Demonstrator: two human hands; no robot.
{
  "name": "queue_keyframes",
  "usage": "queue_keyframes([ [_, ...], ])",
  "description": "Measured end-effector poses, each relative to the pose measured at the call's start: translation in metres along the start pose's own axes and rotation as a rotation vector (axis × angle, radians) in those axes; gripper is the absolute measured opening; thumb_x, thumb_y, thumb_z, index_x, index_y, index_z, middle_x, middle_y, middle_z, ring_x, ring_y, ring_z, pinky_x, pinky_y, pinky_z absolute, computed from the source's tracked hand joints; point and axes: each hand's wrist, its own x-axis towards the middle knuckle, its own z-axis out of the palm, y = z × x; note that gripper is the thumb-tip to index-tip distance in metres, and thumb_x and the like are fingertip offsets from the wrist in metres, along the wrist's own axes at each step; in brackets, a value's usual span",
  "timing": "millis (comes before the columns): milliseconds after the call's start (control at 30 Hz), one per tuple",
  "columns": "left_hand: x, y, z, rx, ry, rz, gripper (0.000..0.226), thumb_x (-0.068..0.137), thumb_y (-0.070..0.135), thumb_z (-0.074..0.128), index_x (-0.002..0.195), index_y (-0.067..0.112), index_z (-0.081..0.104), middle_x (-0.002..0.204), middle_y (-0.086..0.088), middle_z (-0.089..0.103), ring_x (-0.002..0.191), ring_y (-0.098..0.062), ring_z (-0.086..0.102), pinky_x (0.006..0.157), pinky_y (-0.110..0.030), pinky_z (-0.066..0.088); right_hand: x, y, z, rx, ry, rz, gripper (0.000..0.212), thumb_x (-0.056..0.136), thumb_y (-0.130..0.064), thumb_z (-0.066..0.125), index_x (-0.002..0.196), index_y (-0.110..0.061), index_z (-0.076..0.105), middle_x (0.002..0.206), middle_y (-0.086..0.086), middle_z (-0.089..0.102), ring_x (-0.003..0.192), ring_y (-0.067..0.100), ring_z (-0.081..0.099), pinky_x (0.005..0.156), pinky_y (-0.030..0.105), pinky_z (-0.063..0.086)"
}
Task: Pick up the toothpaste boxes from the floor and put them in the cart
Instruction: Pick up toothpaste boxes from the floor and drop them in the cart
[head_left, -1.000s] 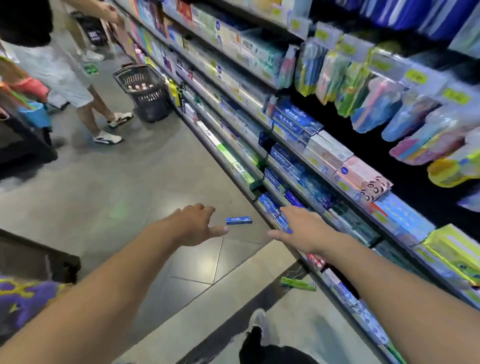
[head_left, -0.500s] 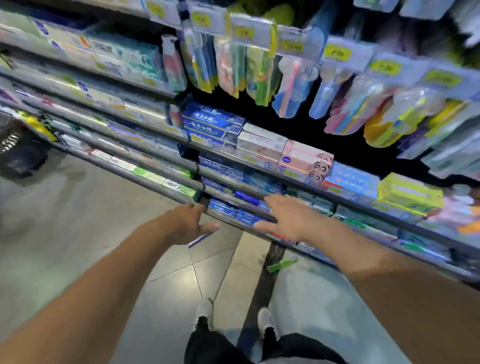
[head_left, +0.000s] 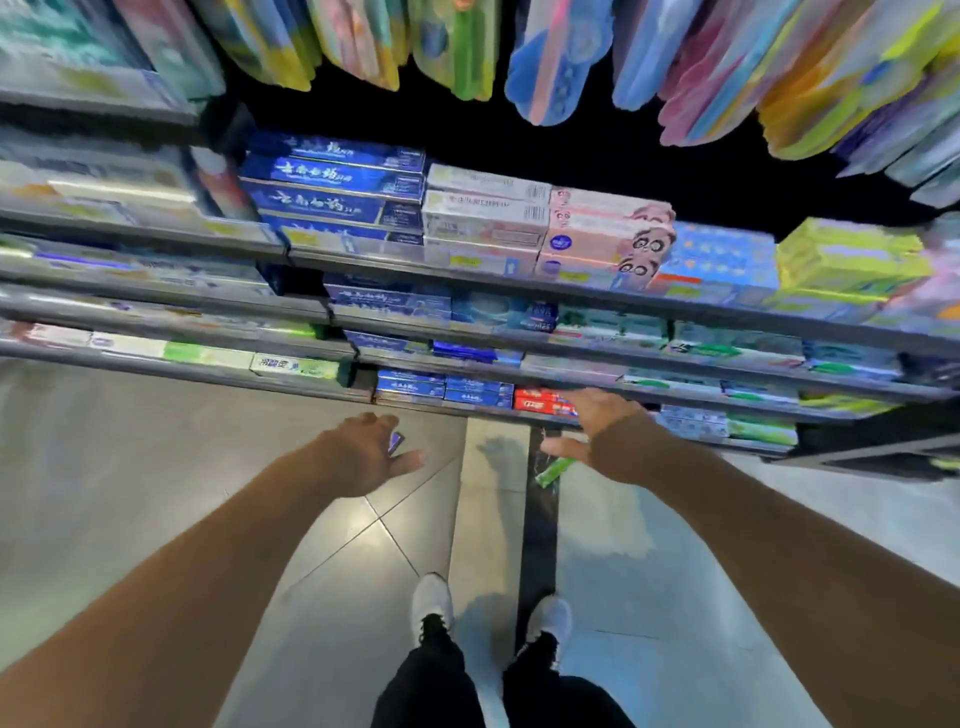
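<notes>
Left hand (head_left: 363, 457) and right hand (head_left: 602, 436) spread, each grip empty; lower squarely onto blue box (head_left: 396, 442) and green box (head_left: 555, 471).

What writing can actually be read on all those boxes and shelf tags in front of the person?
None can be quoted with confidence.
Blue boxes on the upper shelf: large white Chinese characters, too blurred to read.
White boxes: barcodes and small print, unreadable.
Pink boxes: cartoon faces, no legible text.
Red boxes on the bottom shelf: white lettering, blurred.
Yellow shelf tags: too small.
</notes>
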Motion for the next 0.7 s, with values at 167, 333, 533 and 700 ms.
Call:
queue_keyframes([
  [167, 0.101, -0.030, 0.113, -0.017, 0.026, -0.080, 0.082, 0.089, 0.068, 0.044, 0.151, 0.018, 0.025, 0.145, -0.009, 0.040, 0.132, -0.029, 0.041, 0.106, -0.043, 0.038, 0.071, 0.043, 0.112, 0.028, 0.011, 0.028, 0.068, 0.087, -0.060, 0.059, 0.136, -0.014, 0.048, 0.136, 0.007, 0.054, 0.123, 0.024, 0.052, 0.100, 0.036, 0.043],
  [333, 0.227, -0.076, 0.225, -0.059, 0.070, -0.140, 0.082, 0.089, 0.064, 0.049, 0.152, 0.018, 0.025, 0.140, -0.010, 0.042, 0.125, -0.032, 0.044, 0.101, -0.046, 0.042, 0.165, 0.095, 0.252, 0.153, 0.013, 0.222, 0.066, 0.085, -0.055, 0.066, 0.135, -0.016, 0.046, 0.129, 0.009, 0.055, 0.114, 0.027, 0.056, 0.096, 0.040, 0.048],
  [533, 0.366, -0.129, 0.332, 0.026, 0.112, -0.194, 0.076, 0.091, 0.057, 0.051, 0.151, 0.019, 0.023, 0.145, -0.010, 0.036, 0.129, -0.033, 0.041, 0.100, -0.043, 0.040, 0.287, 0.147, 0.393, 0.220, -0.021, 0.399, 0.075, 0.086, -0.057, 0.062, 0.138, -0.006, 0.040, 0.122, 0.018, 0.053, 0.109, 0.033, 0.059, 0.091, 0.045, 0.052],
  [700, 0.472, -0.183, 0.391, 0.029, 0.212, -0.249, 0.082, 0.089, 0.057, 0.054, 0.153, 0.021, 0.018, 0.155, -0.013, 0.025, 0.131, -0.036, 0.040, 0.101, -0.049, 0.042, 0.374, 0.177, 0.478, 0.277, -0.007, 0.456, 0.070, 0.086, -0.047, 0.069, 0.138, -0.009, 0.041, 0.129, 0.024, 0.048, 0.114, 0.039, 0.054, 0.096, 0.048, 0.048],
])
